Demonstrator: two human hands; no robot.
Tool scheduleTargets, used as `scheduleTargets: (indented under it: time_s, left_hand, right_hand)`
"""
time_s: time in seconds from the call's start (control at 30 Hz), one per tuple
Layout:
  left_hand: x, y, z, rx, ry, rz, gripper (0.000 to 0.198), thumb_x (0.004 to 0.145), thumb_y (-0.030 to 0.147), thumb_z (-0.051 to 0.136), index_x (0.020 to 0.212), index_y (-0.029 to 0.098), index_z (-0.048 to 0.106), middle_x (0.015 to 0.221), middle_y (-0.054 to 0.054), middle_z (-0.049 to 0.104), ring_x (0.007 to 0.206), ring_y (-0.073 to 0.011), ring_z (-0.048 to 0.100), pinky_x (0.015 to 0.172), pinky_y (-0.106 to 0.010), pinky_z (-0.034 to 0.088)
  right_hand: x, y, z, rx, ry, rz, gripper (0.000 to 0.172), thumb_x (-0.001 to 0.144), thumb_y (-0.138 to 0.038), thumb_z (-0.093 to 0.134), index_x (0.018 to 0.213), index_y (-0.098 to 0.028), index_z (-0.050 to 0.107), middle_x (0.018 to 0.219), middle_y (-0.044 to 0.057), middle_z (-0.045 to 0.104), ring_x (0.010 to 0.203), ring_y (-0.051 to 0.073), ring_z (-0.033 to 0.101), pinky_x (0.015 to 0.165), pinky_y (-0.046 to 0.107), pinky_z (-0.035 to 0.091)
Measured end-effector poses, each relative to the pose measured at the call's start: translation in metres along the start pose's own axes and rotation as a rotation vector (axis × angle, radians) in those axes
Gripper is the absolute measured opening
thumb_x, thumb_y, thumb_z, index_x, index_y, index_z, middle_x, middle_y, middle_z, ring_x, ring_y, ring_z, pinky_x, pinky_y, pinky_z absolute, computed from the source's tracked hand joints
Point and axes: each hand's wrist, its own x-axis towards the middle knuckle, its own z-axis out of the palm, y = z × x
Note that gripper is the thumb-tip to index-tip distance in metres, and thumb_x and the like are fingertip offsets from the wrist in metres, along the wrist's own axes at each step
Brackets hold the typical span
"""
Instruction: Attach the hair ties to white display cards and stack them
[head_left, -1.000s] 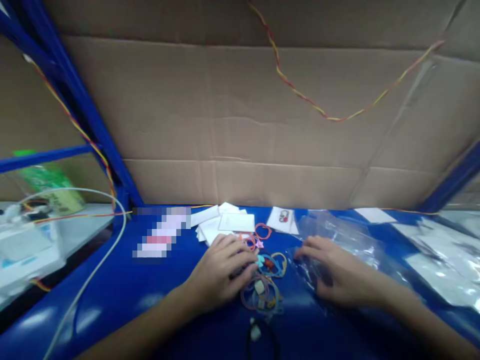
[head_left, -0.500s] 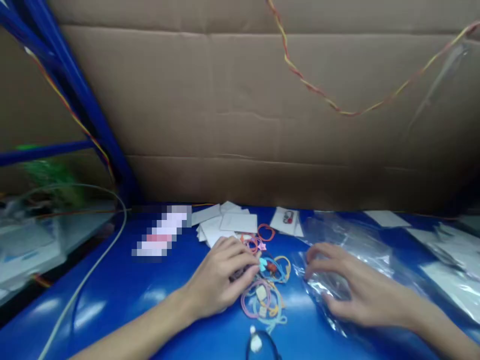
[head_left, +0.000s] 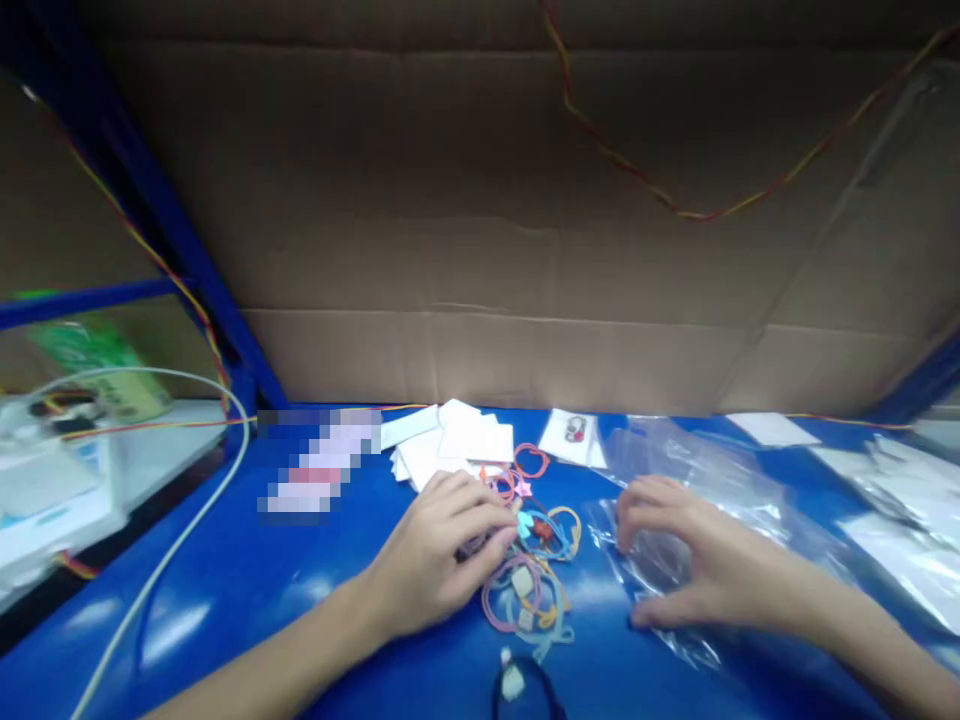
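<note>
My left hand rests on the blue table with its fingers curled round dark hair ties, mostly hidden under the palm. By its fingertips lies a light-blue bow charm on a hair tie. Just below are purple and pale-blue elastic hair ties with square beads. Red hair ties and a pink star charm lie above. On the right, my right hand is open, thumb and fingers apart, over clear plastic bags. Whether it touches the film I cannot tell.
White cards lie in a loose pile behind my left hand, with a printed card beside them. A black hair tie is at the front edge. Cardboard stands behind the table. A pale cable curves along the left.
My right hand has opened wider, its thumb moving lower and away from the fingers over the plastic bags. My left hand has stayed nearly still. The view has shifted slightly and the cardboard looks darker.
</note>
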Motion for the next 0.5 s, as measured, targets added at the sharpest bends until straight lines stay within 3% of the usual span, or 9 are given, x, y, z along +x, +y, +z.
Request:
scheduleTargets:
  time_s: [0.17,0.5]
  left_hand:
    - [0.001,0.000,0.000,-0.004,-0.016,-0.004,0.015,0.100,0.018,0.058,0.101,0.020,0.073,0.097,-0.006,0.077,0.090,-0.0225,0.065,0.084,-0.038,0.047]
    - [0.001,-0.001,0.001,-0.006,-0.008,-0.007,0.015,0.099,0.019,0.058,0.102,0.020,0.073,0.096,-0.007,0.077,0.090,-0.0225,0.066,0.082,-0.038,0.048]
  right_hand:
    - [0.002,-0.001,0.000,-0.004,-0.003,-0.048,0.033,0.080,-0.052,0.082,0.086,-0.022,0.070,0.093,0.005,0.069,0.094,0.028,0.063,0.090,0.044,0.049]
    - [0.004,0.015,0.009,-0.049,0.149,-0.052,0.036,0.094,-0.046,0.070,0.073,-0.020,0.057,0.074,0.001,0.063,0.076,0.021,0.057,0.071,0.033,0.044]
